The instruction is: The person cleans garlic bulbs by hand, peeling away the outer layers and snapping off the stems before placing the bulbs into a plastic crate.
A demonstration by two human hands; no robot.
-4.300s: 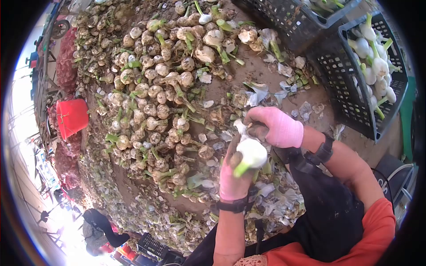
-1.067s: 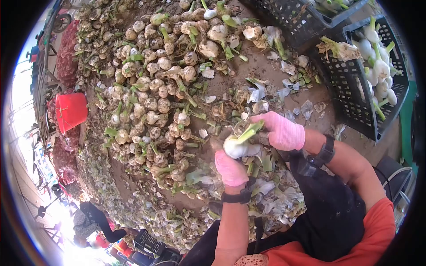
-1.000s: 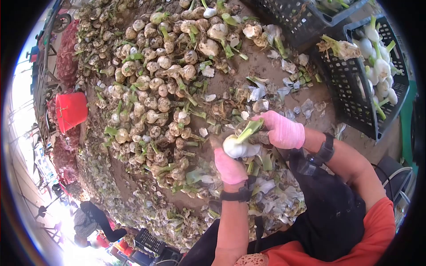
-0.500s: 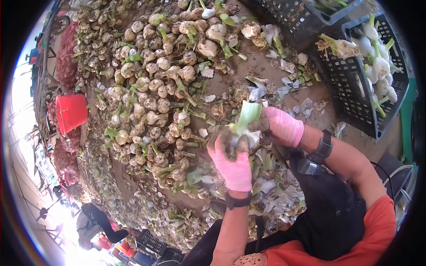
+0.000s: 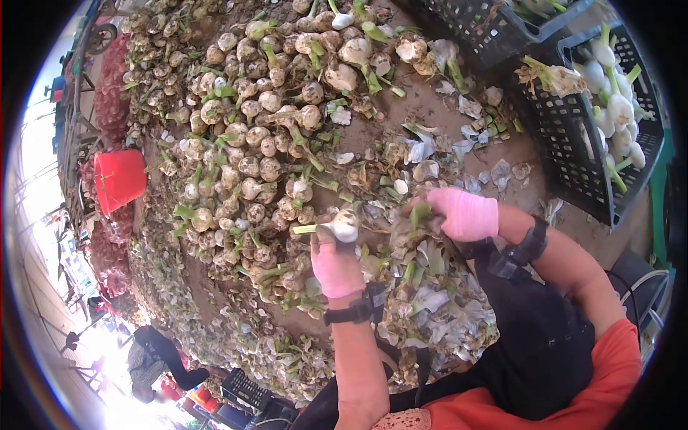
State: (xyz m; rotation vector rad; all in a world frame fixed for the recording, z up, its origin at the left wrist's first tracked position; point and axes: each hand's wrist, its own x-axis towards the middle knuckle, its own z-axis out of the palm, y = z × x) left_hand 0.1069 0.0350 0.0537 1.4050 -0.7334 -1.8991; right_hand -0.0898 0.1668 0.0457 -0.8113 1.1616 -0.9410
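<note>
One bulb (image 5: pixel 347 228) has moved away from the right hand (image 5: pixel 459 213), held in the left hand (image 5: pixel 335 266), fingers curled round it. The right's fingers are bent beside a leaf (image 5: pixel 420 214); its grip is unclear.

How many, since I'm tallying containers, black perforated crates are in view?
3: an upper-right crate, cut off by the picture edge; a right-side crate below it; and a distant crate toward the lower left. Others may be hidden.

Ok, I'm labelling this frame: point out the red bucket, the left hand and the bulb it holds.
Red bucket (image 5: pixel 120 180), head view: its side.
Left hand (image 5: pixel 337 271), head view: its gloved middle.
Bulb (image 5: pixel 346 228), head view: its pale rounded part.
</note>
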